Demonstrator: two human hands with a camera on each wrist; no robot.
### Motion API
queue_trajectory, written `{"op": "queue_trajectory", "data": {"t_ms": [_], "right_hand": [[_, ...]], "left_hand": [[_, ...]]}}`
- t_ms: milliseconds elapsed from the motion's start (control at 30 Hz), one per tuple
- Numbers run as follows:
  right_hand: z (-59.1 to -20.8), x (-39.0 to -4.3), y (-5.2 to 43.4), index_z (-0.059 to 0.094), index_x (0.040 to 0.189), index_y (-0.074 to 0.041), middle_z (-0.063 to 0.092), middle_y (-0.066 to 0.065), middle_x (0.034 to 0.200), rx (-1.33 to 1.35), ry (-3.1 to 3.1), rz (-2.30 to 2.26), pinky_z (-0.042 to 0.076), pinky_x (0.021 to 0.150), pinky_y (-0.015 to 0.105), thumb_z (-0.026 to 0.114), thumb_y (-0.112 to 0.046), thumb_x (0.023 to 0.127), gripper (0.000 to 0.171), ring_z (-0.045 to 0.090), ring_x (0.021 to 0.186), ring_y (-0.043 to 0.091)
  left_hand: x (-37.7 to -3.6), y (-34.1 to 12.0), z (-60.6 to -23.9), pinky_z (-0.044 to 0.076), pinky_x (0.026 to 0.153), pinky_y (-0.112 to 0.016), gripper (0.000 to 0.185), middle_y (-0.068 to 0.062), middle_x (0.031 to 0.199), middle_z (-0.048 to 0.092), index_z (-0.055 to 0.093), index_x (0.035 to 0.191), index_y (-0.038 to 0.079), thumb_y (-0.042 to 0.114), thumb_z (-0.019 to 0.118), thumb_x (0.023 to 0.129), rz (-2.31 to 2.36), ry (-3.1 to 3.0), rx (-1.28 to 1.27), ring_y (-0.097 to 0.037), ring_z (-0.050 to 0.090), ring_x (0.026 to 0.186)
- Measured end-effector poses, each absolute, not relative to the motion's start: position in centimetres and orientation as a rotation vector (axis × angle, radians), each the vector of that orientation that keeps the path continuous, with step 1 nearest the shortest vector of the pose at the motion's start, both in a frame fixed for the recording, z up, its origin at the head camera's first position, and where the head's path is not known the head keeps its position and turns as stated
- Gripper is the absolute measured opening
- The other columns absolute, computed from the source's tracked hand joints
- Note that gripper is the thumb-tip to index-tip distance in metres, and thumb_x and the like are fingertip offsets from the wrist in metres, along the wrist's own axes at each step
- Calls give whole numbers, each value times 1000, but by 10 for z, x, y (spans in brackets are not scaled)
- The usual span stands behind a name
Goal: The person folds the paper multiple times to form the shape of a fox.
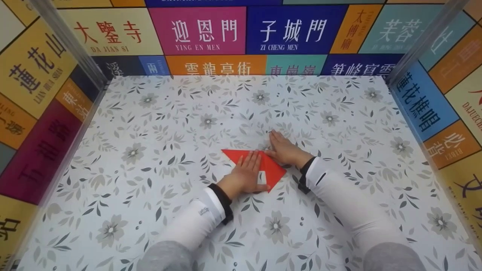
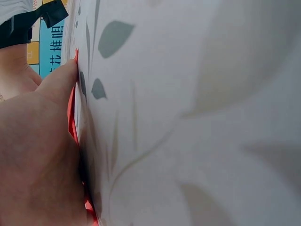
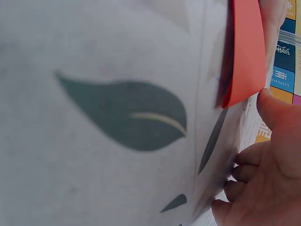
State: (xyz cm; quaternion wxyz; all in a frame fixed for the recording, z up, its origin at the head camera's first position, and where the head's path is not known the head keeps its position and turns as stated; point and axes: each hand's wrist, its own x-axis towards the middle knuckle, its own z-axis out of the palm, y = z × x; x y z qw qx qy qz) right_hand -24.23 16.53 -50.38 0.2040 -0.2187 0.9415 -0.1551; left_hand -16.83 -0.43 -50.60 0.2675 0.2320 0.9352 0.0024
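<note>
A red paper point(image 1: 273, 170) folded into a triangle lies flat on the floral tabletop point(image 1: 150, 143) near the middle. My left hand point(image 1: 245, 174) presses down on it with straight fingers and covers its centre. In the left wrist view only a thin red edge of the paper point(image 2: 71, 113) shows under the left hand point(image 2: 37, 155). My right hand point(image 1: 284, 149) rests on the table at the paper's upper right edge. In the right wrist view its thumb point(image 3: 277, 113) lies just beside the paper's corner point(image 3: 244, 52), and the other fingers point(image 3: 240, 179) lie loosely bent on the table.
Walls covered in coloured sign panels enclose the table at the back point(image 1: 241, 34), left point(image 1: 34, 113) and right point(image 1: 448, 101). Metal posts point(image 1: 67, 41) stand in the back corners. Floral tabletop stretches around both hands.
</note>
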Motion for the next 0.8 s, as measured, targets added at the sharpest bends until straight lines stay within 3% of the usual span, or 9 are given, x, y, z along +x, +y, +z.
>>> {"op": "queue_trajectory", "data": {"t_ms": [400,800], "right_hand": [[-506,-238,161,10,150,12,8,28,159,-587,2683,-362,12,120,50,47,-32,101,75,7,148,42],[-503,-238,160,7,151,9,4,24,161,-569,2662,-305,10,119,56,45,-36,102,77,4,148,40]], "left_hand": [[-174,-4,-515,-4,122,-44,105,-8,163,-12,-12,154,9,69,44,88,-11,2509,630,-25,-13,150],[-168,-3,-501,0,123,-42,104,-9,164,-7,-7,155,8,69,44,89,-10,2531,614,-25,-9,151]]}}
